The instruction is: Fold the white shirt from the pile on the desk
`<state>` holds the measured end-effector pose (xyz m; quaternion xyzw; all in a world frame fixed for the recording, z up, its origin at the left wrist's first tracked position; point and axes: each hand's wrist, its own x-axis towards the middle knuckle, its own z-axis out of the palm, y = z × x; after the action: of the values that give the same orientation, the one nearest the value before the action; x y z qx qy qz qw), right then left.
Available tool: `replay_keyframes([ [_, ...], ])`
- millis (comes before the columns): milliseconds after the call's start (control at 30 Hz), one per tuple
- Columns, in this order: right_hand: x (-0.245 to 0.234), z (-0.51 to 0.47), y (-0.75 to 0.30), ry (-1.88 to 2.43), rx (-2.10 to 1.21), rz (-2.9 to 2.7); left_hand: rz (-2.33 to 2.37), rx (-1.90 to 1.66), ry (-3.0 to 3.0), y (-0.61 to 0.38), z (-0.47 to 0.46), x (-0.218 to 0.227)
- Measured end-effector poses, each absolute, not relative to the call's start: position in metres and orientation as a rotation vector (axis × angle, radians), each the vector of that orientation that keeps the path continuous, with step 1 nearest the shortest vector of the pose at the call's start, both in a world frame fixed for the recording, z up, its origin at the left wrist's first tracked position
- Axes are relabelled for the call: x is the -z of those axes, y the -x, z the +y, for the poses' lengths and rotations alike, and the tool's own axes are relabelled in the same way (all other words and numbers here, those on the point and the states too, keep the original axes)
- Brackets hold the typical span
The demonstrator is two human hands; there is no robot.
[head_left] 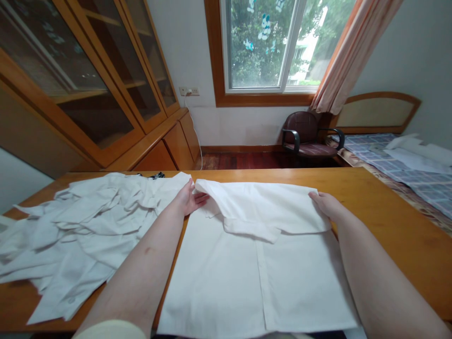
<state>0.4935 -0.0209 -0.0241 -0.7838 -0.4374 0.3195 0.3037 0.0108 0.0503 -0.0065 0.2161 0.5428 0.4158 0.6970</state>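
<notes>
A white shirt lies front up on the table, its placket running down the middle towards me. The far part is folded over towards me in a wide band, and a sleeve-like flap lies across it. At the band's far left corner, my left hand holds the cloth, its fingers partly under the raised fold. My right hand pinches the band's right end between thumb and fingers; the fingertips are partly hidden. Left of my left arm, a loose heap of white garments lies crumpled, a button showing near its front.
The wooden table extends to the right of the shirt. Beyond it stand a brown armchair and a bed with a checked cover. A glass-door cabinet is at the left. A white cord hangs from a wall socket.
</notes>
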Motion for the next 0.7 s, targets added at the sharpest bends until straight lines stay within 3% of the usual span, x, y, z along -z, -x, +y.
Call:
replay_keyframes([
  [100, 0.02, -0.017, -0.489, 2.147, -0.629, -1.222, 1.147, -0.968, -0.501, -0.013, 0.046, 0.007],
  [300, 0.019, -0.027, -0.482, 2.155, -0.578, -1.144, 1.161, -1.145, -0.591, -0.023, 0.034, 0.01],
  [533, 0.016, -0.038, -0.494, 2.109, -0.856, -1.107, 1.399, -1.145, -0.656, -0.025, 0.025, 0.01],
  [700, 0.018, -0.037, -0.497, 2.069, -0.955, -1.093, 1.312, -1.078, -0.505, -0.022, 0.018, 0.014],
])
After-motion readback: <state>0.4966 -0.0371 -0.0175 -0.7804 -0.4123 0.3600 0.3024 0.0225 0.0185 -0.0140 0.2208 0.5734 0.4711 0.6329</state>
